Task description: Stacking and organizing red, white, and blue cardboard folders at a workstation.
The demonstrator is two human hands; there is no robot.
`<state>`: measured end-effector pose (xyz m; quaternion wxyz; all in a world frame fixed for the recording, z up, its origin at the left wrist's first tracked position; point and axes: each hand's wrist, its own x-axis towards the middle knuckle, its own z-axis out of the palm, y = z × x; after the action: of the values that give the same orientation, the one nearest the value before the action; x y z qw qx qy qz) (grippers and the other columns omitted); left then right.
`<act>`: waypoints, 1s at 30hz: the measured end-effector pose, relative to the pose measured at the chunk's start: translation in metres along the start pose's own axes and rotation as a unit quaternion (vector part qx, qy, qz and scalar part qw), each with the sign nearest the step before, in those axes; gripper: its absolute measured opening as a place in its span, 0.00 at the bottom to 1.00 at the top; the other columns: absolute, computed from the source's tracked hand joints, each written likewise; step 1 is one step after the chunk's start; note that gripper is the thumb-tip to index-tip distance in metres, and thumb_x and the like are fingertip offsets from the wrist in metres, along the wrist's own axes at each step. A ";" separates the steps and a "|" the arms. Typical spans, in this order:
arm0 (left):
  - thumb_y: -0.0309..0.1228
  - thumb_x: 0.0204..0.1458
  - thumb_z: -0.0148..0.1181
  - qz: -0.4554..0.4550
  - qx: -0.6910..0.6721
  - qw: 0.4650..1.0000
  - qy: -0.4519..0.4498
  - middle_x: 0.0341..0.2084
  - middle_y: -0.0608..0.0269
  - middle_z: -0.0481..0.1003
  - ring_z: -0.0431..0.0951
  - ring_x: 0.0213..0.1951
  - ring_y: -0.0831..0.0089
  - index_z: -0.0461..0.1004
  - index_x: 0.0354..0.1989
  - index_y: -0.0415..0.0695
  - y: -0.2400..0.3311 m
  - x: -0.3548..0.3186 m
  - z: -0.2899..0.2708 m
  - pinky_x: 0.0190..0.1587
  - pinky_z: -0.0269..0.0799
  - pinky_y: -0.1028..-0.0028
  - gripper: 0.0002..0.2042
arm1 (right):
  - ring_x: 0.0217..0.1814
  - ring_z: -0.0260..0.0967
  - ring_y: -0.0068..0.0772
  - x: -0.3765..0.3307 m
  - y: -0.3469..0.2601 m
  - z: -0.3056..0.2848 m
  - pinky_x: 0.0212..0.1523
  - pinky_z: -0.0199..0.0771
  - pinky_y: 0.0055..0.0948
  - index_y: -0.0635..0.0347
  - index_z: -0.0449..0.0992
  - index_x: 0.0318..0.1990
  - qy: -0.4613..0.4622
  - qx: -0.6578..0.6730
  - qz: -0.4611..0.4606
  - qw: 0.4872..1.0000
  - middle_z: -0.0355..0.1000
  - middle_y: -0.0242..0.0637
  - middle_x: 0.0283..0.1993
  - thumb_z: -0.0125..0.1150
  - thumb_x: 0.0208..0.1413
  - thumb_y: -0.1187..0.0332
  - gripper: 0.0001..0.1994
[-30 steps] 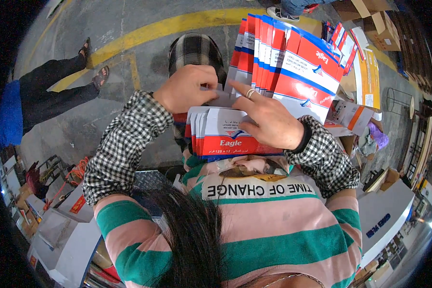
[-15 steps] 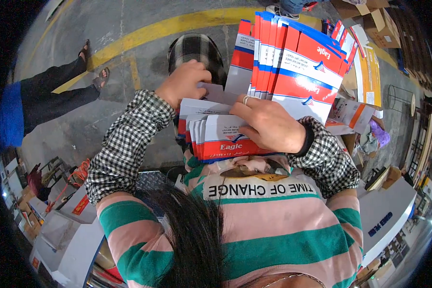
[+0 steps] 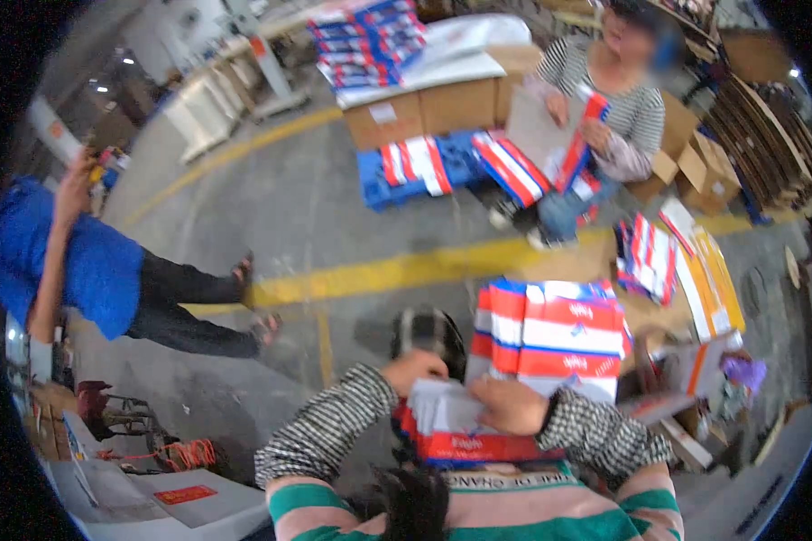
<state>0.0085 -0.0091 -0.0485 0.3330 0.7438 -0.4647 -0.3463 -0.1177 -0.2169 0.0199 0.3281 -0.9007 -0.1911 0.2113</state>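
Observation:
In front of my body stands a stack of flat folding cartons (image 3: 478,446), red and white with grey-white flaps upward. My left hand (image 3: 415,368) has its fingers curled at the stack's far left corner, pinching the flap edges. Across the top of the same cartons lies my right hand (image 3: 514,404), its fingers bent over the flaps. The picture is blurred, so the single cartons between my fingers are hard to make out. Just beyond my right hand, a larger fanned pile of red, white and blue cartons (image 3: 559,334) leans together. Checked sleeve covers wrap both forearms.
A seated co-worker (image 3: 604,117) in stripes holds a carton at the far right. Brown boxes (image 3: 421,117) and a blue pallet (image 3: 379,185) stand at the back. On the left, a person in blue (image 3: 90,261) stands. A dark plaid rounded object (image 3: 429,338) is beyond my left hand.
The view has tilted up, bringing the co-worker, pallet and boxes into sight. My left hand has come closer to the cartons' flaps; my right hand stays on them.

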 end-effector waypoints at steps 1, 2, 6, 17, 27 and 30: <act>0.38 0.44 0.58 -0.072 -0.044 0.994 -0.076 0.29 0.53 0.76 0.76 0.33 0.67 0.75 0.33 0.39 0.003 0.005 -0.001 0.35 0.69 0.70 0.14 | 0.39 0.66 0.53 -0.003 0.001 -0.004 0.37 0.67 0.44 0.62 0.63 0.42 -0.003 -0.003 -0.021 1.000 0.66 0.51 0.36 0.58 0.43 0.65 0.19; 0.39 0.45 0.57 -0.099 -0.070 0.985 -0.120 0.31 0.55 0.76 0.75 0.34 0.72 0.74 0.36 0.39 0.001 0.007 0.000 0.36 0.69 0.72 0.16 | 0.40 0.66 0.54 -0.005 -0.006 -0.015 0.38 0.68 0.45 0.64 0.61 0.43 -0.054 -0.001 -0.006 0.999 0.66 0.52 0.37 0.57 0.44 0.66 0.20; 0.38 0.50 0.52 -0.064 -0.022 0.964 -0.258 0.32 0.58 0.77 0.73 0.32 0.74 0.72 0.41 0.36 0.007 0.038 -0.002 0.35 0.69 0.70 0.17 | 0.42 0.67 0.51 -0.014 -0.008 -0.018 0.39 0.68 0.44 0.62 0.63 0.44 -0.063 -0.008 0.000 0.998 0.67 0.51 0.38 0.58 0.44 0.65 0.20; 0.34 0.50 0.47 -0.110 0.011 0.940 -0.324 0.25 0.63 0.75 0.70 0.30 0.77 0.72 0.34 0.37 0.006 0.054 -0.008 0.36 0.66 0.71 0.12 | 0.37 0.68 0.54 -0.002 0.004 -0.002 0.35 0.69 0.43 0.63 0.62 0.48 0.013 0.013 -0.033 0.999 0.67 0.51 0.37 0.54 0.43 0.69 0.21; 0.32 0.51 0.48 -0.128 0.028 0.929 -0.345 0.32 0.58 0.76 0.71 0.33 0.77 0.70 0.43 0.37 0.017 0.051 -0.008 0.41 0.66 0.74 0.15 | 0.43 0.65 0.52 -0.004 0.006 0.008 0.41 0.68 0.41 0.64 0.60 0.51 0.005 0.024 -0.058 0.998 0.64 0.50 0.43 0.56 0.42 0.71 0.25; 0.30 0.52 0.46 -0.130 0.023 0.938 -0.320 0.29 0.64 0.76 0.70 0.33 0.79 0.71 0.41 0.36 0.010 0.049 -0.003 0.39 0.66 0.75 0.13 | 0.44 0.64 0.54 -0.004 0.008 0.010 0.42 0.66 0.43 0.65 0.61 0.49 0.000 0.009 -0.059 0.998 0.64 0.50 0.41 0.56 0.41 0.71 0.24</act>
<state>0.0229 -0.0573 -0.0487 0.1019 0.6548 -0.4540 -0.5956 -0.1243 -0.2193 0.0087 0.3482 -0.8848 -0.2421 0.1928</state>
